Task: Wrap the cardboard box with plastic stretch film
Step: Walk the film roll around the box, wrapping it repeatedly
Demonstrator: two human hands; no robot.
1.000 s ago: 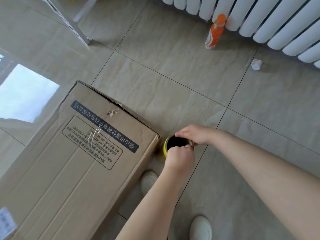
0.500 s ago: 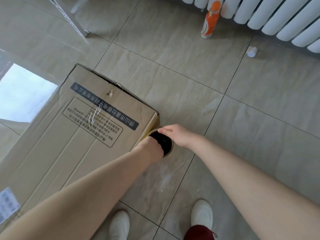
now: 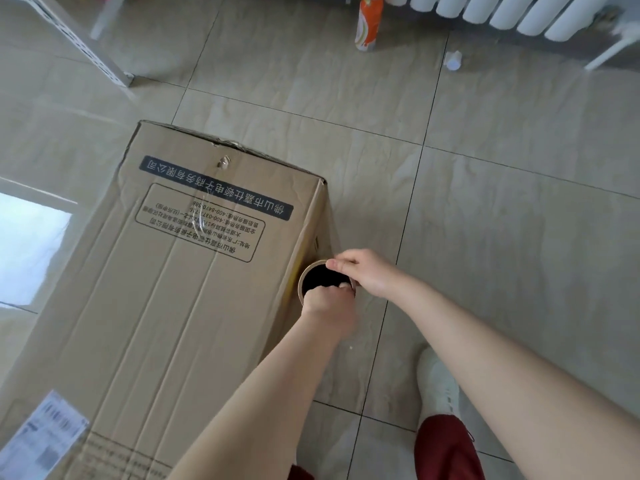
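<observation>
View from above, looking down at a long brown cardboard box (image 3: 180,306) lying flat on a beige tiled floor (image 3: 519,237). The printing on its top face is upside down from this angle. A black banner (image 3: 216,188) carries white Chinese characters, which seem to read "佛山市 … 电子商务有限公司". Below it, a rounded outlined panel (image 3: 201,223) holds several smaller lines of Chinese and service numbers beginning "400-", with the remaining digits too small to read with certainty. A white shipping label (image 3: 45,438) with barcodes sits at the box's near left corner, too blurred to read. A roll of stretch film (image 3: 304,277) stands on end just beside the box's right side, near its far right corner. It is seen end-on as a brown cardboard ring around a dark hollow. The left hand (image 3: 329,308) grips the near edge of the roll, fingers curled over the rim into the core. The right hand (image 3: 365,271) pinches the far edge of the rim between thumb and fingers. A faint glossy sheet seems to run from the roll up along the box's corner. At the top stand an orange spray can (image 3: 370,27) and a white radiator (image 3: 512,12), with a small white cap (image 3: 453,60) on the floor nearby. A white metal rack leg (image 3: 83,46) is at the upper left. A white shoe (image 3: 438,386) shows at the bottom right.
</observation>
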